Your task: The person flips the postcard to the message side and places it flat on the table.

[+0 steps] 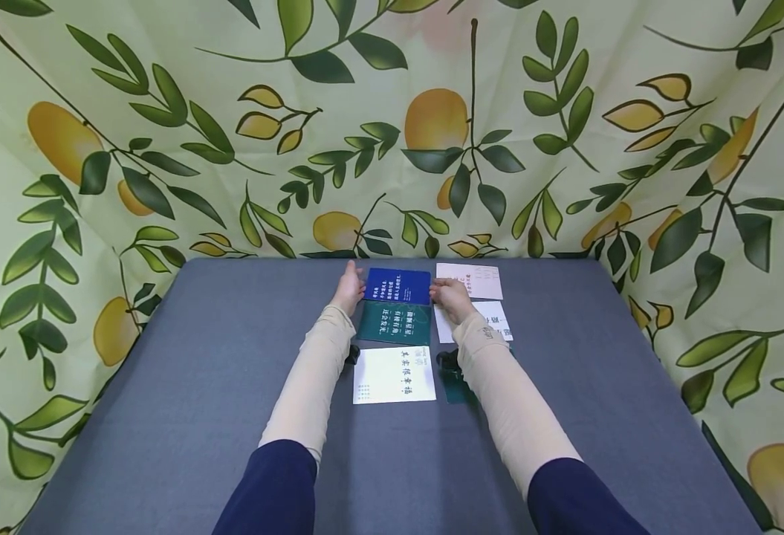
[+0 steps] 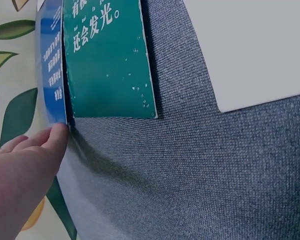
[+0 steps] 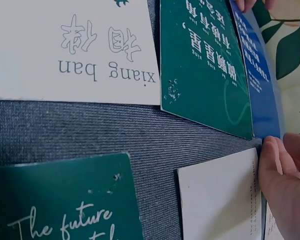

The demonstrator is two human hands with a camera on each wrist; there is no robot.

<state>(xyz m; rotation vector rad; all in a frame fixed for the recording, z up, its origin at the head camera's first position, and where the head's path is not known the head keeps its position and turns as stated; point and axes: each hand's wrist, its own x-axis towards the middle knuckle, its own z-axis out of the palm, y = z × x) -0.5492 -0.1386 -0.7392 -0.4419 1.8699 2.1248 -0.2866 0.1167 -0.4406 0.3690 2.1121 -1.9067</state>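
Observation:
A blue card (image 1: 398, 287) with white lettering lies at the far end of a left-hand column of cards. My left hand (image 1: 348, 288) is at its left edge; in the left wrist view the thumb tip touches the blue card's corner (image 2: 54, 95), fingers loosely extended. At the opposite edge is my right hand (image 1: 453, 299), its fingertips (image 3: 271, 142) against the near corner in the right wrist view. Directly below the blue card is a dark green card (image 1: 394, 322) with white characters. A white card (image 1: 394, 375) lies nearest me in that column.
Right of the column are a pale pink card (image 1: 481, 279), a white card (image 1: 497, 318) partly behind my right hand, and another green card (image 1: 457, 388) mostly under my right forearm. All lie on a grey cloth-covered table (image 1: 231, 371). A leaf-and-fruit patterned curtain (image 1: 365, 74) hangs behind.

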